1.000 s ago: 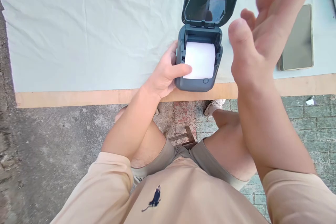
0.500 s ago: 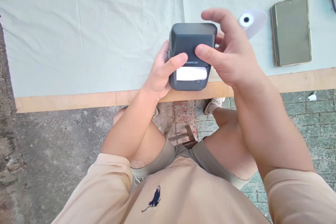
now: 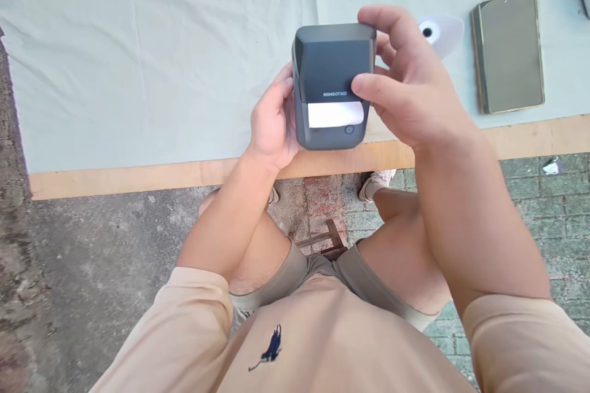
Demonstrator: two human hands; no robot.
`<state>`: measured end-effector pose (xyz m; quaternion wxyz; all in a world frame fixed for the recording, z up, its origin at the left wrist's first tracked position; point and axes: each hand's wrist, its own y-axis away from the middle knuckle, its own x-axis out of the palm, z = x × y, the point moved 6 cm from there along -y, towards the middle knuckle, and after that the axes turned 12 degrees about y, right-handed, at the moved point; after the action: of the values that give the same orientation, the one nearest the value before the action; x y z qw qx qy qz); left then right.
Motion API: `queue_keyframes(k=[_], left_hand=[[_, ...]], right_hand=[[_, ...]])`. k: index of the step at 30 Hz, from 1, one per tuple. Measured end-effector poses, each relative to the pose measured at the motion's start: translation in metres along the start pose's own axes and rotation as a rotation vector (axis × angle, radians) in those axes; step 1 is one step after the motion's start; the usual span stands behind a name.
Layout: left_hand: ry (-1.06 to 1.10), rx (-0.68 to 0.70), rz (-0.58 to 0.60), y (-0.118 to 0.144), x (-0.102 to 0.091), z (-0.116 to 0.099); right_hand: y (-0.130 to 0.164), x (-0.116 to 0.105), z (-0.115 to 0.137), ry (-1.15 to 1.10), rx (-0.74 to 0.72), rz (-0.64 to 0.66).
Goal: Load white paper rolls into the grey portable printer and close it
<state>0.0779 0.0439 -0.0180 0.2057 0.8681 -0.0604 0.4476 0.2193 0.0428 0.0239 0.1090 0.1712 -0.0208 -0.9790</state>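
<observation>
A dark grey label printer point(image 3: 329, 67) with its lid closed is held between both hands over the table's front edge. A strip of white paper point(image 3: 335, 114) shows at its front slot, above a small round button. My left hand point(image 3: 271, 123) grips the printer's left side. Fingers of my right hand point(image 3: 405, 92) wrap over its right side and top, the thumb pressing on the lid near the printed brand name.
A pale cloth point(image 3: 161, 43) covers the wooden table point(image 3: 138, 175). A white paper roll point(image 3: 437, 34) lies behind my right hand, and a phone point(image 3: 507, 52) lies face up at the right. Below are my knees and paved ground.
The printer's lid, open a second ago with the paper roll showing, is now closed. My right hand came down onto it, and my left thumb has moved off the front to the side.
</observation>
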Motion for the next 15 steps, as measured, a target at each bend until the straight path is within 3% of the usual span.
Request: queue_keyframes(k=[3,7,11,12,15], left_hand=[[0.012,-0.004,0.024,0.0,0.0,0.001],[-0.033,-0.009,0.02,-0.001,-0.003,0.004],[-0.085,0.002,0.051,-0.005,-0.005,0.009],[-0.091,0.013,0.052,-0.006,-0.006,0.009],[-0.109,0.05,0.031,-0.009,-0.009,0.009]], right_hand=[[0.002,-0.004,0.011,0.042,-0.036,0.008],[0.006,-0.02,0.028,0.428,-0.136,-0.205],[0.005,-0.011,0.034,0.613,-0.245,-0.097],[0.006,-0.013,0.036,0.63,-0.263,-0.167],[0.016,-0.029,0.048,0.565,-0.302,-0.604]])
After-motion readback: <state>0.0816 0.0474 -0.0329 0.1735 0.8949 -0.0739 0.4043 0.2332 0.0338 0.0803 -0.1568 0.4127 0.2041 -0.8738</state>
